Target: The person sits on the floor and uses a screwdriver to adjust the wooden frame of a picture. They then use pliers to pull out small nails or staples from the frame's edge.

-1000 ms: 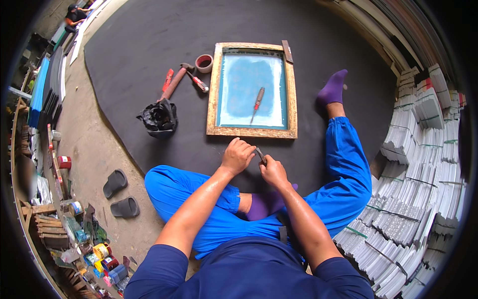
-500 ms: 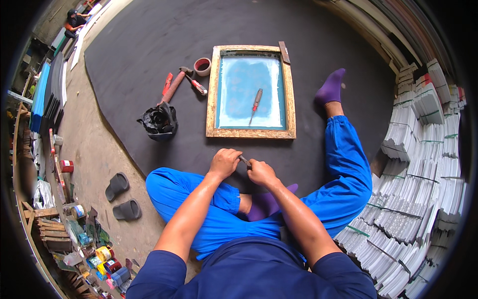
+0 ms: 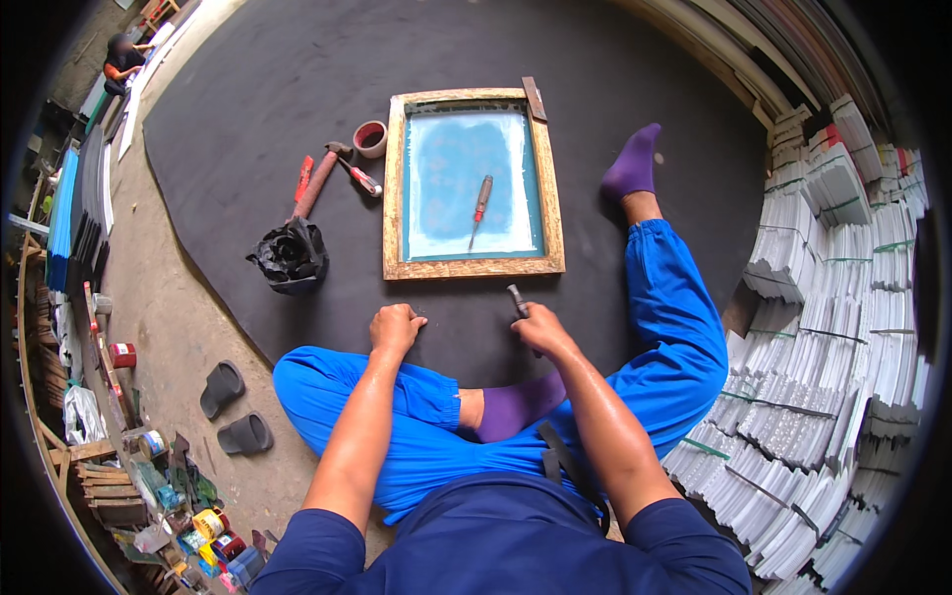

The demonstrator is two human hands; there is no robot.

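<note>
My right hand (image 3: 540, 329) is closed around a short, slim dark tool (image 3: 516, 299) with a greyish end pointing up and forward; its exact kind is unclear. My left hand (image 3: 396, 327) has curled fingers and stays low over the dark sheet (image 3: 451, 332), apart from the right; anything inside it is hidden. Beyond both hands lies a wooden printing-screen frame (image 3: 474, 269) with blue and white mesh. A screwdriver (image 3: 481, 206) with a red and grey handle rests across the mesh. On the frame's far right corner sits a small brown strip (image 3: 535, 99).
Left of the frame are a hammer (image 3: 317, 186), a tape roll (image 3: 371, 139), red-handled tools (image 3: 365, 180) and a crumpled black plastic bag (image 3: 290, 256). Slippers (image 3: 222, 389) and paint cans (image 3: 208, 524) lie left. Bundled white stacks (image 3: 793, 416) line the right. Another person (image 3: 121, 64) sits far left.
My hands, together at the dark tool before, are now apart: the left has let go and moved left, and the right keeps the tool. The whole view has shifted slightly.
</note>
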